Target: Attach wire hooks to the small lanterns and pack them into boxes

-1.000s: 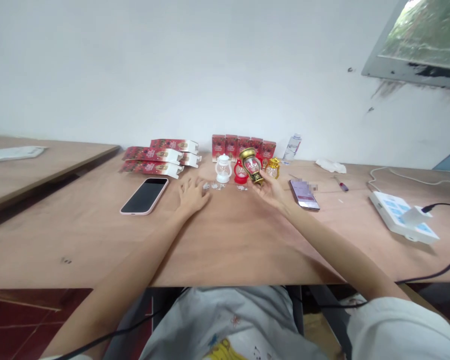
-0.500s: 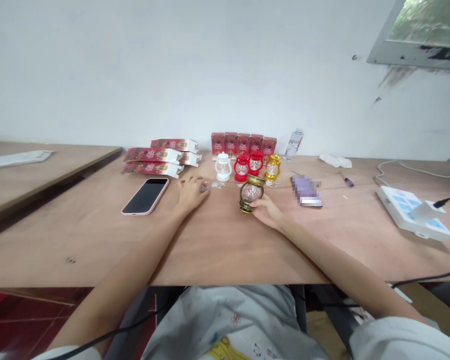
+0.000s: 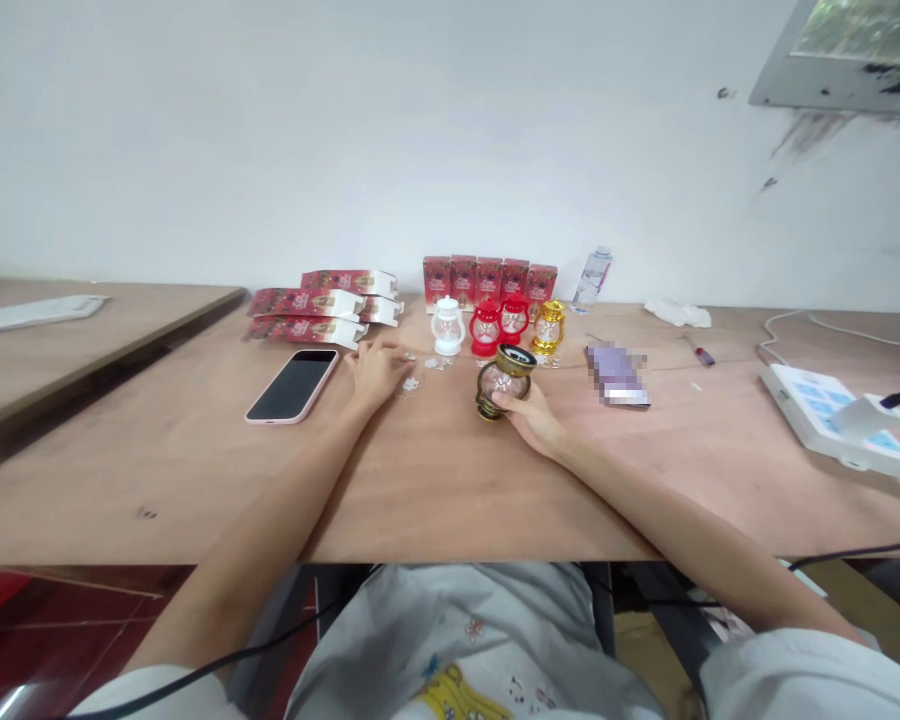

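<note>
My right hand [image 3: 534,418] is closed around a bronze-coloured mini lantern [image 3: 504,384]. The lantern is tilted upside down, its round base facing up toward me and its clear globe under my thumb. My left hand [image 3: 375,372] rests on the table with its fingers apart. Beside its fingertips lies a small clear piece with a white shape [image 3: 411,384]. More small white pieces [image 3: 439,364] lie in front of a white lantern [image 3: 447,328]. Two red lanterns [image 3: 485,330] and a gold lantern [image 3: 548,328] stand upright to its right.
Several upright red boxes [image 3: 463,275] line the wall behind the lanterns. Flattened red boxes [image 3: 307,302] lie at the left, above a phone [image 3: 292,386]. To the right are a clear bottle [image 3: 592,280], another phone [image 3: 618,375], tissue [image 3: 677,313], a screwdriver [image 3: 699,352] and a power strip [image 3: 840,415].
The bronze lantern has turned, so its base now faces me more. My left hand has shifted slightly left, and the small clear piece now shows beside its fingertips.
</note>
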A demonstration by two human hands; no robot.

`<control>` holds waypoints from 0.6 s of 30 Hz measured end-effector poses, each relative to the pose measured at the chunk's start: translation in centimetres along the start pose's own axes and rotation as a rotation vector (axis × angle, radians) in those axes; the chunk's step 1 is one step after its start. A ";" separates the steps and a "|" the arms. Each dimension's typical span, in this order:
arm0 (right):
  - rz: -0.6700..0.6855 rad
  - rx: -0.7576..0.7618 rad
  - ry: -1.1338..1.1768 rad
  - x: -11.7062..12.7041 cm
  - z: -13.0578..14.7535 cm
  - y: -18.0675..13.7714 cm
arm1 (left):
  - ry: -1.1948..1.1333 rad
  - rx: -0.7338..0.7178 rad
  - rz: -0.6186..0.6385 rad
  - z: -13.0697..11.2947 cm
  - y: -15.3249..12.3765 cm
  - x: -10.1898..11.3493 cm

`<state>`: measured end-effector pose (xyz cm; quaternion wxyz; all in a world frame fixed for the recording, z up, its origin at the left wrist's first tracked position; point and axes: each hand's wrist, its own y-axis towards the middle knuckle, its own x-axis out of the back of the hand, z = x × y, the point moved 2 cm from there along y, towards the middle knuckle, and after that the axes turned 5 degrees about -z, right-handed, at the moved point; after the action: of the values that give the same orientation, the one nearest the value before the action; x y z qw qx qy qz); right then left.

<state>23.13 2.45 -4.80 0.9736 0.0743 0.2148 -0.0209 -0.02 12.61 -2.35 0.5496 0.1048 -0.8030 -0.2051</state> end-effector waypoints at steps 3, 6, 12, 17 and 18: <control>-0.049 0.090 -0.098 -0.3 0.1 -0.5 | 0.037 -0.033 0.006 -0.3 0.0 -0.1; -0.074 0.195 -0.210 -0.5 0.4 -0.9 | 0.110 -0.091 -0.019 -0.7 -0.1 -0.1; -0.048 0.419 -0.405 -0.4 0.3 -1.1 | -0.027 -0.126 -0.266 -2.4 -1.0 2.5; -0.011 0.500 -0.480 -0.1 0.2 -0.8 | -0.298 -0.529 -0.425 -6.5 -5.0 5.9; -0.006 0.506 -0.489 -0.1 0.2 -0.9 | -0.344 -0.615 -0.448 -7.3 -5.8 6.2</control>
<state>23.07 1.56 -4.66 0.9469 0.3055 -0.0365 -0.0935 4.05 3.41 2.56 0.3549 0.0720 -0.7417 -0.5645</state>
